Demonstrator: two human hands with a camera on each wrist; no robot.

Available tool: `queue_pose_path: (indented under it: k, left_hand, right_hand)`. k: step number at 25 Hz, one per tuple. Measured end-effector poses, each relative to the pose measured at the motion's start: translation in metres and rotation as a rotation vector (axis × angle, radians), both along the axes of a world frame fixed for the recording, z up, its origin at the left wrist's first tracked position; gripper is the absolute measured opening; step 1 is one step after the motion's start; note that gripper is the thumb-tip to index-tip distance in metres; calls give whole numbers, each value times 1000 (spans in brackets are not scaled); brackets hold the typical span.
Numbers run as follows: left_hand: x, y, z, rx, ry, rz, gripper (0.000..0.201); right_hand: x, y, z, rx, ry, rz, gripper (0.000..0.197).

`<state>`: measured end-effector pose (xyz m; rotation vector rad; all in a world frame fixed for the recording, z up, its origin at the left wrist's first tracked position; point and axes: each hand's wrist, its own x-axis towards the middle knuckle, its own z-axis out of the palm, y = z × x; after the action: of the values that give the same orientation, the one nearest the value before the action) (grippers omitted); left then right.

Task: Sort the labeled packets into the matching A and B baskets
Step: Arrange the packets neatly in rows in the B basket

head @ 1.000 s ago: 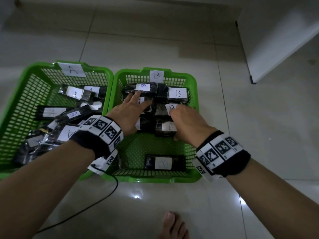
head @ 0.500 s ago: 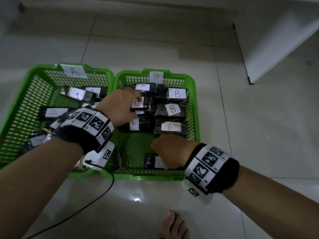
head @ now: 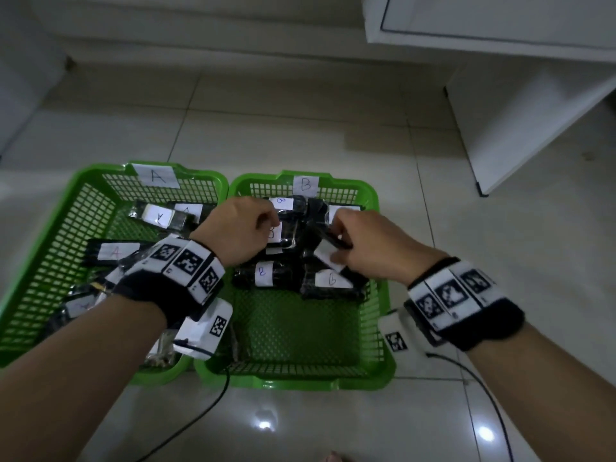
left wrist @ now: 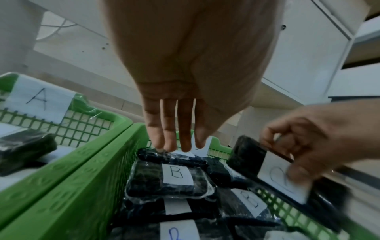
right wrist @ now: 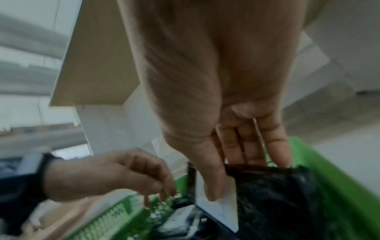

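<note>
Two green baskets stand side by side on the floor, basket A [head: 96,169] on the left and basket B [head: 293,381] on the right, each with a paper letter card on its far wall. Both hold black packets with white labels. My right hand [head: 366,248] pinches a B packet [head: 325,254], thumb on its label [right wrist: 218,209], and holds it tilted above the other B packets [head: 263,273]. My left hand [head: 246,228] reaches over basket B's far left. Its straight fingertips [left wrist: 170,146] touch the far black packet [left wrist: 176,158].
A white cabinet [head: 500,111] stands at the right rear on the tiled floor. Thin black cables [head: 200,418] trail from both wrist devices across the floor in front of the baskets. A toe [head: 333,458] shows at the bottom edge.
My right hand picked up the B packet from the near end of basket B and carried it up and away over the far packets. My left hand stayed on the far-left B packets.
</note>
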<state>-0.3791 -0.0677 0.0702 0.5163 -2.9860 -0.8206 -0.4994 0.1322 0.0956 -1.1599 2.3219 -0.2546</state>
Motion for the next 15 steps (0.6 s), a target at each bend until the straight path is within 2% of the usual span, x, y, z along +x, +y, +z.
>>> queue_pose_path:
  k: [1, 4, 5, 7, 10, 12, 15]
  left_hand:
    - [-3, 1, -2, -66, -55, -41, 23]
    - [-6, 3, -13, -249, -405, -163, 77]
    - [-4, 6, -16, -277, -465, -182, 84]
    - [-1, 8, -21, -249, -408, -168, 74]
    - [6, 4, -8, -164, -208, -115, 24]
    - [16, 3, 6, -250, -314, -245, 6]
    - [32, 7, 14, -297, -643, -510, 27]
  right_hand:
    - [-11, -5, -3, -34, 50, -34, 29]
    - [-28, -22, -18, 2, 68, 0, 27]
    - [-29, -26, -24, 19, 91, 25, 23]
    - [-28, -28, -34, 23, 188, 56, 13]
    - [-25, -27, -41, -1, 270, 66, 5]
    - [-21, -27, -40, 13, 272, 56, 4]
    - [-12, -28, -37, -21, 305, 46, 8]
